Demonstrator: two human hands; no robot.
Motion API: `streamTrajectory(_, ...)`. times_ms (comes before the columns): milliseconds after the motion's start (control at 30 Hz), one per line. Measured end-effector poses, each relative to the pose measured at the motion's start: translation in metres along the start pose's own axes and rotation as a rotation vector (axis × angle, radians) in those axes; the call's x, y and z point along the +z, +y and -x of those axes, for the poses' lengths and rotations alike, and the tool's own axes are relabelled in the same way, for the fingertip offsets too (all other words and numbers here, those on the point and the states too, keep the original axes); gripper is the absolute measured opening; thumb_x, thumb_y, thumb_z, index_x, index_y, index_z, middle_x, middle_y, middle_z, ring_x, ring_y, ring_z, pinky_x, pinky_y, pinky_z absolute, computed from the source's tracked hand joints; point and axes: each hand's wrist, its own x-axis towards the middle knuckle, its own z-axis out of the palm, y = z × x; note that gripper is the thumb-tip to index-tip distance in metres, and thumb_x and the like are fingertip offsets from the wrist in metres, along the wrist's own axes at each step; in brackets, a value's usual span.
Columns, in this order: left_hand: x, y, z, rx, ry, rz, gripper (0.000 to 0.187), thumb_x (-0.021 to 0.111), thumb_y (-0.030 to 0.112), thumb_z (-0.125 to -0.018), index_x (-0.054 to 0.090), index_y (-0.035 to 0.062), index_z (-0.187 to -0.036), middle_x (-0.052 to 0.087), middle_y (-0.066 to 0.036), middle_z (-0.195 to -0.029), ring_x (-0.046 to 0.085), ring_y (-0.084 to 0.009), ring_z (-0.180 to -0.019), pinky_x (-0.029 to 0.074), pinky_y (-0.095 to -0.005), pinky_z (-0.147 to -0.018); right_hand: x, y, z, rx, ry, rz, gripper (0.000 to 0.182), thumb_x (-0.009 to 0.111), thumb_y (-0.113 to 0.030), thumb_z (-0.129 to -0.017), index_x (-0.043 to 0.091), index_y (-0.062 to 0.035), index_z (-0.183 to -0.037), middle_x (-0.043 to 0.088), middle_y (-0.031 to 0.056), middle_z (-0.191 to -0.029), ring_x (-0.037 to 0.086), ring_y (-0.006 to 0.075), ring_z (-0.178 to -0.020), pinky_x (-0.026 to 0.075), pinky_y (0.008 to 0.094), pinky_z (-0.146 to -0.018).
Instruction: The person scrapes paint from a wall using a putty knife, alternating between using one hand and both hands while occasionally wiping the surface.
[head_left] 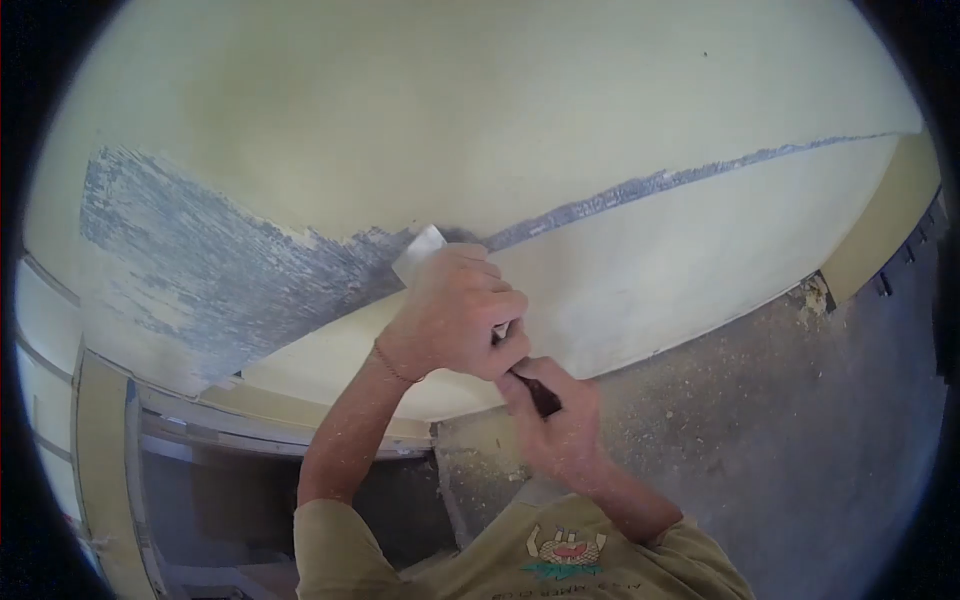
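Scraper: a flat tool with a pale blade (420, 252) and a dark brown handle (544, 396), just left of the frame's centre, reaching toward the wall (600, 100).
Long axis: slanting, from the handle at centre right of the frame up to the blade at upper left of centre.
Blade from the grip: up and to the left of both fists, poking out just past the knuckles of the left grip (455, 310).
Nearer hand: the left grip, wrapped close behind the blade; the right grip (558, 420) sits lower and to the right, on the handle.
State of the grip: both clamped on the scraper, fingers curled round it, the two fists close together, one behind the other along the tool.
Blade on the wall: at the right end of the blue-grey patch (220, 260), where a narrow blue-grey strip (620, 195) runs off toward the upper right.
Floor: grey, speckled with pale flakes, at lower right (730, 430).
Hidden: the middle of the scraper, inside the left fist, and most of the handle, under the right fingers.
Hard to make out: whether the blade's edge presses on the wall or stands just off it; a dark smudge beside it may be shadow.
Cut off: the lower part of the shirt (470, 555), at the bottom edge.
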Motion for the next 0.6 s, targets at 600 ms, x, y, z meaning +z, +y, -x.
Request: streamTrajectory(600, -0.022, -0.001, 0.005, -0.015, -0.093, -0.110, 0.021, 0.064, 0.021, -0.060, 0.048, 0.0112, -0.050, 0.048, -0.006, -0.047, 0.048, -0.0276, -0.048, 0.038, -0.0380, -0.053, 0.014, -0.006, 0.003, -0.046, -0.008, -0.085, 0.008, 0.066, -0.006, -0.090, 0.065, 0.0012, -0.095, 0.053, 0.0095, -0.062, 0.041, 0.0073, -0.057, 0.039, 0.0263, -0.050)
